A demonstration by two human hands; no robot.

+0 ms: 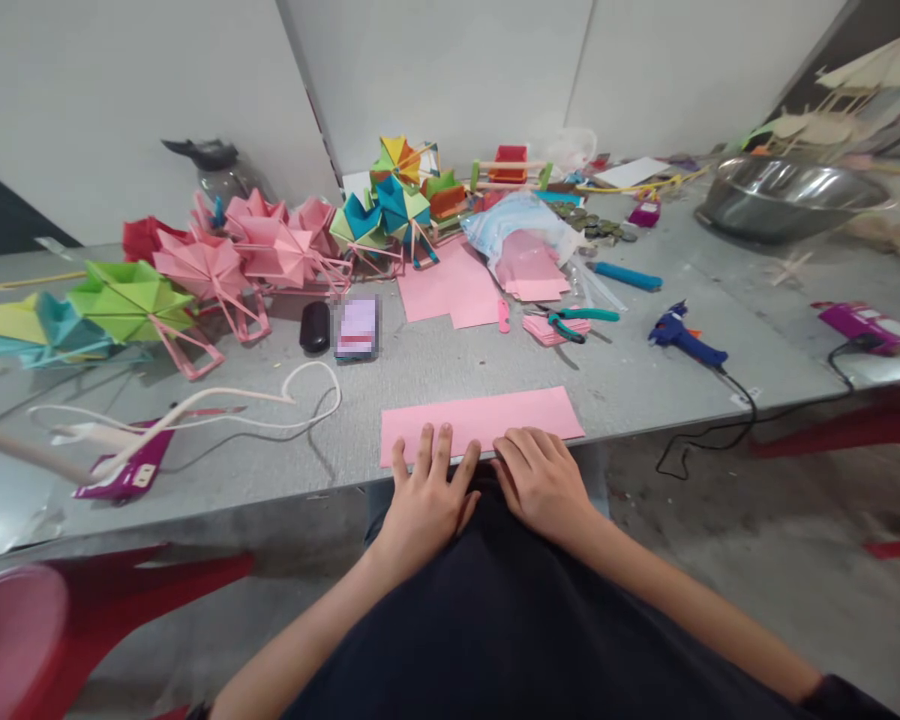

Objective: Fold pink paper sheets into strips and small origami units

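Note:
A long strip of pink paper [487, 410] lies flat along the front edge of the grey table. My left hand [431, 490] rests on its near side with the fingers spread. Beside it, my right hand [536, 470] lies on the strip's near edge, its fingers stretched out and close together. Both palms are down, and neither hand grips anything. Beyond the strip are larger pink sheets [450, 285], a small stack of pink pieces [547, 330] and green-handled pliers [570, 320] lying on that stack.
Folded paper models [270, 235] line the back left. A black case [316, 327] stands left of centre. To the right are a blue glue gun [686, 335] with its cord, and a metal bowl [787, 200]. A white cable [270, 390] loops at the left over a purple power strip [131, 465].

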